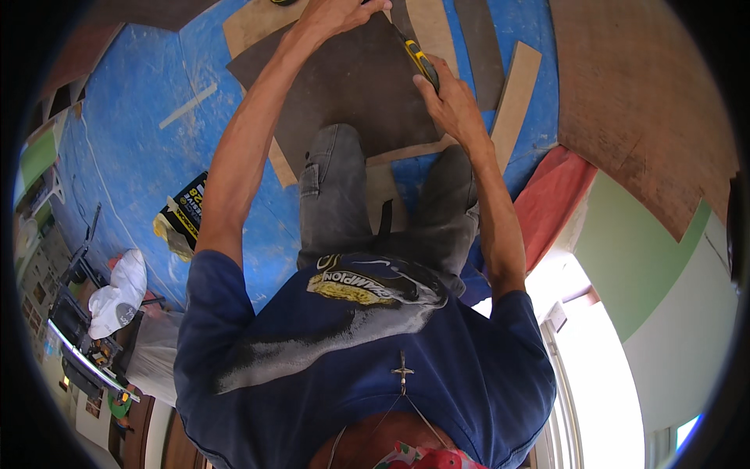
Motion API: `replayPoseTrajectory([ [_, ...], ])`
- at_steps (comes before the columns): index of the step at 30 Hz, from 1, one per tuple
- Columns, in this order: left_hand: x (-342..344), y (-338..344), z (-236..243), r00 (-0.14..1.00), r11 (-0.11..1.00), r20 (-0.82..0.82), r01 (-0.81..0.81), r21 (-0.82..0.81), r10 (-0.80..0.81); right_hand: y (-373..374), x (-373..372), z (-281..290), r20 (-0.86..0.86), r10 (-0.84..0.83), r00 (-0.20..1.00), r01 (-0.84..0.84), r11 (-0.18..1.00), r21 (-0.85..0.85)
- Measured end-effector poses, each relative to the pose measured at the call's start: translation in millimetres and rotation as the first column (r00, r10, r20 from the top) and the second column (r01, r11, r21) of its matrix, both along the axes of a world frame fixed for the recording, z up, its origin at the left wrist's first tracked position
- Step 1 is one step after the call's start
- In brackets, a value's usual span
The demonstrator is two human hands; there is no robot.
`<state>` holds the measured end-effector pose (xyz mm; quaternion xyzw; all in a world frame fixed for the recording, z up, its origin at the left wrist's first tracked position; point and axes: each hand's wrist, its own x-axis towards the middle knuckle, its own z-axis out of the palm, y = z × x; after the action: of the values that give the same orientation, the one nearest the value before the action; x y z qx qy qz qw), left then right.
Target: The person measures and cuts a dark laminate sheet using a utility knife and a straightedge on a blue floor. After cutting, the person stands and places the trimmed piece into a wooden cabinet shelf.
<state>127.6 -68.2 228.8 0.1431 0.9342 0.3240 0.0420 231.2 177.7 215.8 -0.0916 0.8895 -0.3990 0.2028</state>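
Note:
My right hand (451, 102) is wrapped round a yellow and black utility knife (422, 62), its tip angled up and to the left over a dark brown sheet (344, 94). My left hand (337, 14) is at the top edge of the view, partly cut off. Its fingers come together close to the knife's tip, on something too small to make out. Under the dark sheet lies a larger light brown board (248, 30), showing along its sides. I kneel at the near edge of the sheet, knees touching or close to it.
Blue covering (148, 86) spreads over the floor. To the right lie a dark strip (478, 51), a tan strip (516, 98) and a large curved brown panel (641, 102). A black and yellow container (183, 215) stands left, near a white bag (121, 293). Red cloth (553, 203) lies right.

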Motion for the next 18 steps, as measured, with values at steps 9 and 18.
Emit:
replayPoseTrajectory([
  [9, -13, -2, -48, 0.988, 0.985, -0.087, 0.119, -0.121, -0.130, -7, -19, -23, -0.181, 0.113, 0.977, -0.092, 0.989, 0.116],
  [18, -18, -8, -39, 0.981, 0.856, -0.154, 0.025, -0.516, -0.122, 23, 33, -15, 0.190, -0.124, 0.974, 0.158, 0.972, -0.174],
])
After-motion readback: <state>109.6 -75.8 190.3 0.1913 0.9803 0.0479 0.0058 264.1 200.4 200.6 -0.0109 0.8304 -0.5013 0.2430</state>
